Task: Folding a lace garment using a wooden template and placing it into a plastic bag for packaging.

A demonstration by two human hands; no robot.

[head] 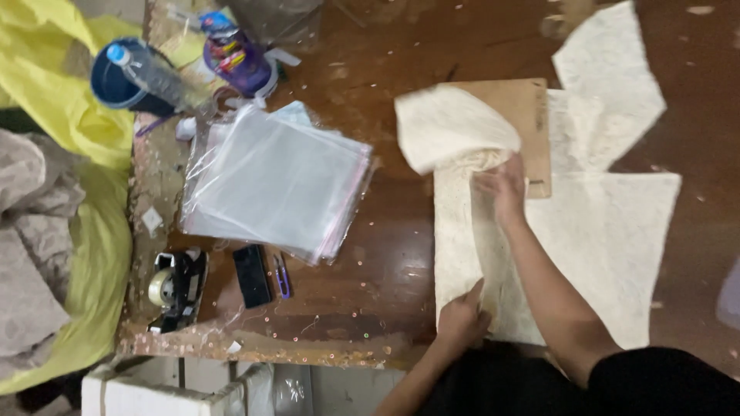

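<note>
Head view: my left hand (461, 316) pins the cream lace garment (601, 231) flat; right hand (501, 189) fingers clenched on its fold, so I'd crease evenly.

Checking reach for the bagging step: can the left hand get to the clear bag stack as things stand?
Probably yes. The left hand pins the cream lace garment near the table edge; bare tabletop lies between it and the clear bag stack, but it must let go first.

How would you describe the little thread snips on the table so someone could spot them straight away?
Start at the stack of clear plastic bags on the brown wooden table. Just below it lies a flat black rectangular object, and the thread snips sit right beside that. They are the only small, thin tool with purple handles.
</note>
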